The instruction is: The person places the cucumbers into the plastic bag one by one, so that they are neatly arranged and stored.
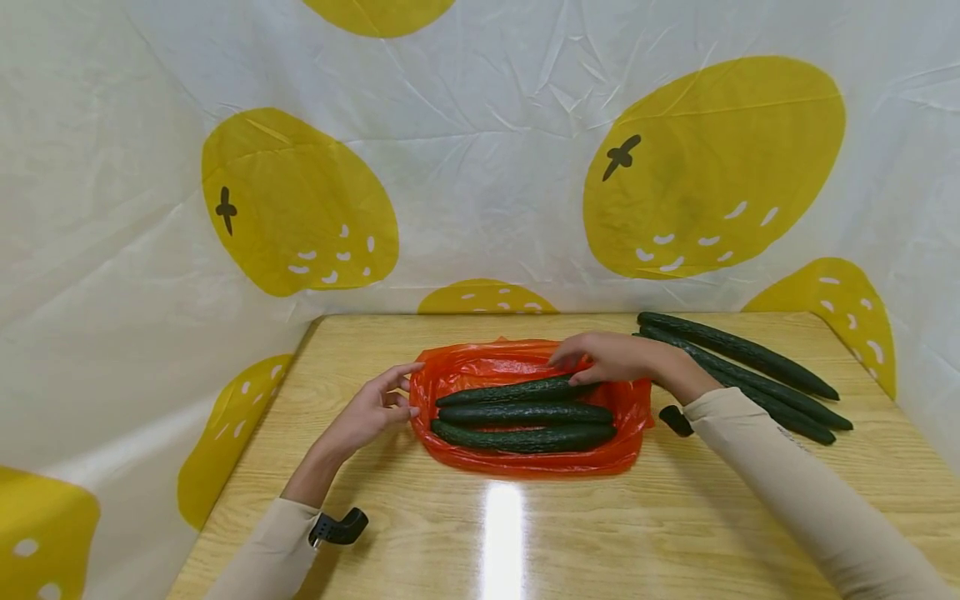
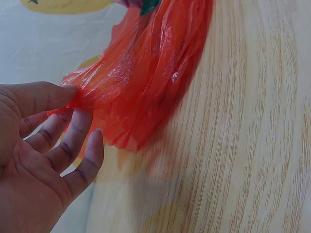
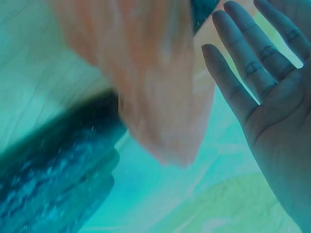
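Observation:
A red plastic bag (image 1: pixel 525 465) lies spread open on the table, with three dark green cucumbers (image 1: pixel 525 413) side by side in it. At the bag's left end my left hand (image 1: pixel 372 412) pinches its rim between thumb and forefinger; the left wrist view shows the thin red film (image 2: pixel 136 82) at the fingertips. Over the far right part of the bag reaches my right hand (image 1: pixel 618 356), covering the end of the farthest cucumber. Its fingers (image 3: pixel 240 51) look fairly straight in the right wrist view, and whether they touch that cucumber is hard to tell.
Three more cucumbers (image 1: pixel 750 354) lie in a slanting group on the table (image 1: pixel 600 542), right of the bag and partly behind the right forearm. A white sheet (image 1: pixel 487 208) with yellow fruit prints hangs behind and along the left side.

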`<state>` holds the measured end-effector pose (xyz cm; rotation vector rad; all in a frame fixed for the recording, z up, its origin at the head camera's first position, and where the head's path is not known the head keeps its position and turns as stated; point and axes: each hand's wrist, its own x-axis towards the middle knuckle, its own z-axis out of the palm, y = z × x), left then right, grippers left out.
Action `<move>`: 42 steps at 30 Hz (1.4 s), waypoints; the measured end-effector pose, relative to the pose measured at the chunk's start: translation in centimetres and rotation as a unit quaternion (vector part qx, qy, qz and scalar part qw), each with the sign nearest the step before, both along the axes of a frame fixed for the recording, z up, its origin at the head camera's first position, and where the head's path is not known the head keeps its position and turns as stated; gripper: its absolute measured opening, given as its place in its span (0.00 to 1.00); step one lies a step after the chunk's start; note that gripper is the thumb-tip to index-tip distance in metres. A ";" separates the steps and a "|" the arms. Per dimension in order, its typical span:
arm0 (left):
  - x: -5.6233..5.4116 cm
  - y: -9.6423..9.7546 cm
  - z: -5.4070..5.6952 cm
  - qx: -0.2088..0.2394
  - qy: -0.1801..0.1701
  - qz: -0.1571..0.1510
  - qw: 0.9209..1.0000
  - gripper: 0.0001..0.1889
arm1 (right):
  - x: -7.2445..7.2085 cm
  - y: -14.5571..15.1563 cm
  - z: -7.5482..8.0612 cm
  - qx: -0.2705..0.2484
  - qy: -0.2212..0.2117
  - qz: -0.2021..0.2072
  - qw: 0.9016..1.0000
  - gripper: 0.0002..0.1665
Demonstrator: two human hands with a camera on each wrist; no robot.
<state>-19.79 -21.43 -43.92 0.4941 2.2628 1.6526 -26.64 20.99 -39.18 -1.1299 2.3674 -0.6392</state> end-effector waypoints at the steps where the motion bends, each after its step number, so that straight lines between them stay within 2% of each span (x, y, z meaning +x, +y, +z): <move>1: 0.0 0.0 0.0 0.001 0.000 0.000 1.000 0.36 | 0.2 0.3 0.2 -0.003 0.000 -0.004 1.000 0.25; 8: 0.1 -0.1 0.0 0.005 0.004 -0.002 1.000 0.37 | 1.1 2.8 1.5 -0.027 0.001 -0.046 0.999 0.26; 19: 0.0 0.0 0.1 -0.001 0.012 -0.002 1.000 0.36 | 2.0 7.4 2.8 -0.060 0.046 -0.116 0.990 0.29; 27: 0.1 0.0 0.2 0.002 0.008 -0.001 1.000 0.36 | 2.6 10.1 2.8 -0.074 0.060 -0.150 0.984 0.27; 32: 0.2 -0.1 0.2 0.004 0.004 0.000 1.000 0.36 | 2.9 11.8 2.4 -0.063 0.084 -0.170 0.980 0.26; 42: 0.1 0.0 0.2 0.005 0.003 0.002 1.000 0.36 | 2.5 15.1 1.0 -0.049 0.112 -0.200 0.972 0.27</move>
